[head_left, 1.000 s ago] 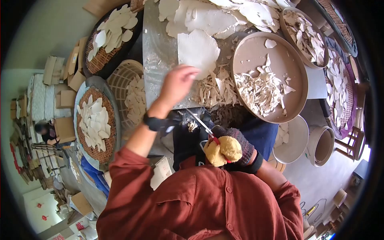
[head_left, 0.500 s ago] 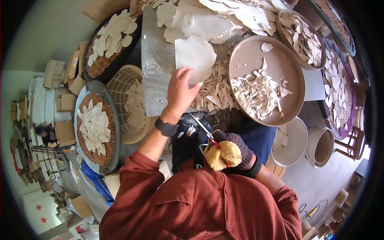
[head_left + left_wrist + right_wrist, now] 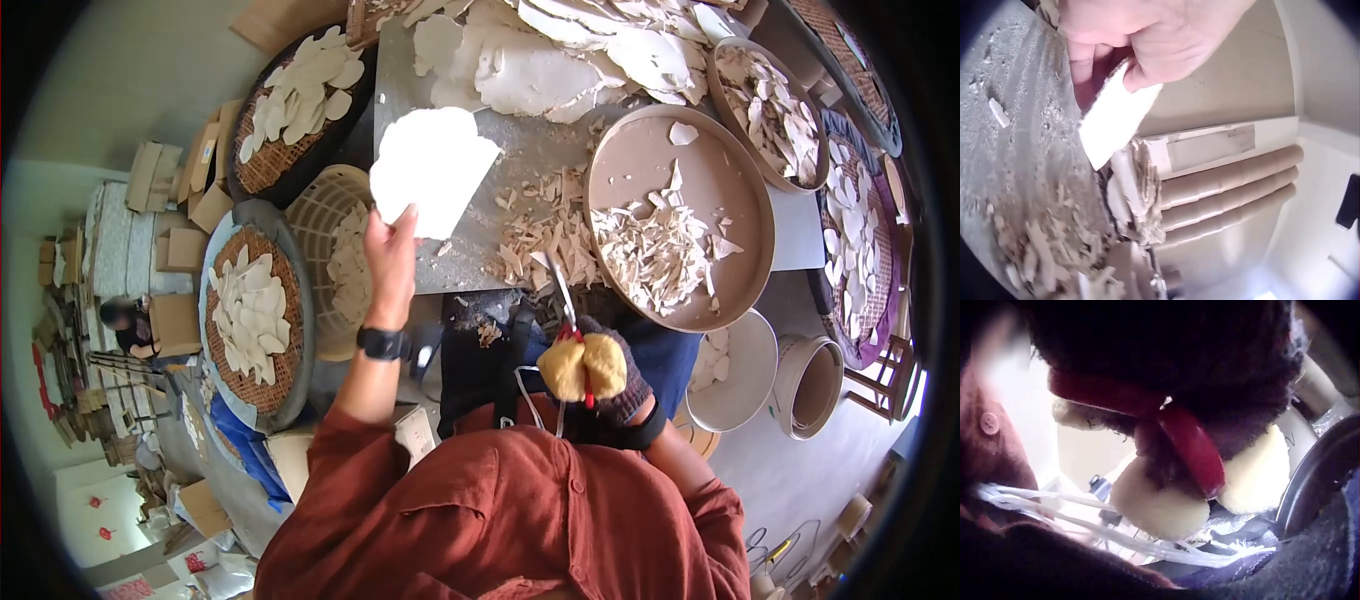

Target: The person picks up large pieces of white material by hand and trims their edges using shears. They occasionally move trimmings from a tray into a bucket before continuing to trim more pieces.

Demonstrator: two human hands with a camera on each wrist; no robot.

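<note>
My bare left hand (image 3: 392, 262) pinches a flat white sheet (image 3: 432, 172) by its near edge, thumb on top. The sheet, straight along one side and rounded elsewhere, is tilted up over the left of the metal table. In the left wrist view the thumb (image 3: 1141, 78) presses on the bright sheet (image 3: 1113, 125). My right hand (image 3: 628, 385), in a dark knitted glove, grips red-handled scissors (image 3: 563, 292) near my lap, blades pointing at the table edge. Yellow padded lumps (image 3: 563, 370) surround the handles, and a red handle (image 3: 1192, 450) shows in the right wrist view.
White scraps (image 3: 545, 240) lie along the metal table's (image 3: 398, 130) near edge. A round tray (image 3: 630, 150) of shavings stands to their right; large white sheets (image 3: 530, 75) are stacked behind. At left are a plastic basket (image 3: 305, 215) and a woven tray (image 3: 290, 335) with cut pieces.
My left hand has reached to the sheet on the table, taken hold of it and lifted it leftward. The scissors have turned more upright in my right hand.
</note>
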